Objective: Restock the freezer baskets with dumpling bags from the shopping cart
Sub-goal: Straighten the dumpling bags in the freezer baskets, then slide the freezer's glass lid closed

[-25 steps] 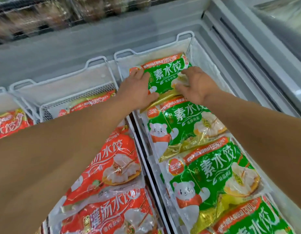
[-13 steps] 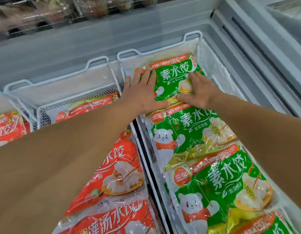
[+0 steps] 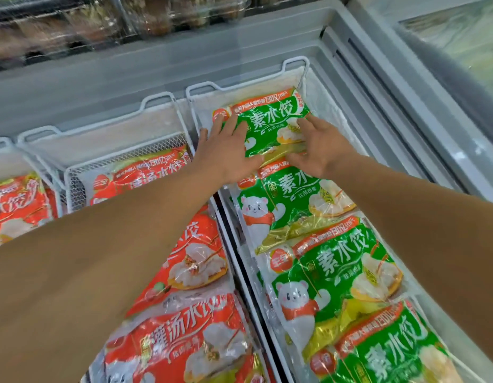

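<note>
Green dumpling bag [image 3: 270,125] sits at the far end of the right-hand freezer basket [image 3: 293,63], overlapping the next green bag [image 3: 292,200] just nearer. Left hand [image 3: 226,150] lies flat on it, fingers straight; right hand [image 3: 317,146] touches its right edge, fingers loosely spread, not gripping. Red bags [image 3: 195,261] fill the basket left of it.

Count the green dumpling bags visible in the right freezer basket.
4, in an overlapping row: farthest bag under both hands, second, third, nearest cut off by the frame. More may lie underneath.
</note>
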